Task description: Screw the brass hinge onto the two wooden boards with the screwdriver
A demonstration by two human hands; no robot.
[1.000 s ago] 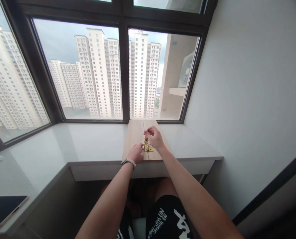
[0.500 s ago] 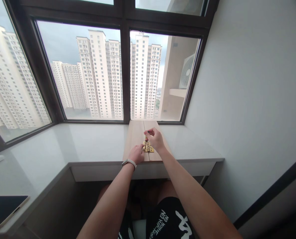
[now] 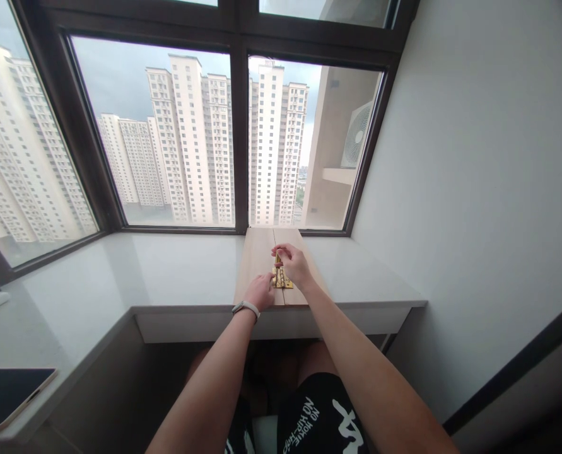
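A gold-coloured metal hinge (image 3: 283,279) lies across the seam between two pale wooden boards (image 3: 257,252) on the white sill. My left hand (image 3: 260,292) rests at the hinge's left edge, its fingertips touching the metal. Above the hinge, my right hand (image 3: 293,261) is closed in a pinch on a small, narrow object, part gold and part reddish, that points down at the hinge. What exactly it is cannot be made out. A light band circles my left wrist.
The white sill (image 3: 181,271) runs along dark-framed windows. At the lower left lies a tablet-like device (image 3: 11,394) with a dark screen. A white wall (image 3: 474,157) rises on the right. My legs are below the sill's front edge.
The fingers of my right hand have shifted slightly, and more of the gold part beneath them shows. My left hand stays at the hinge.
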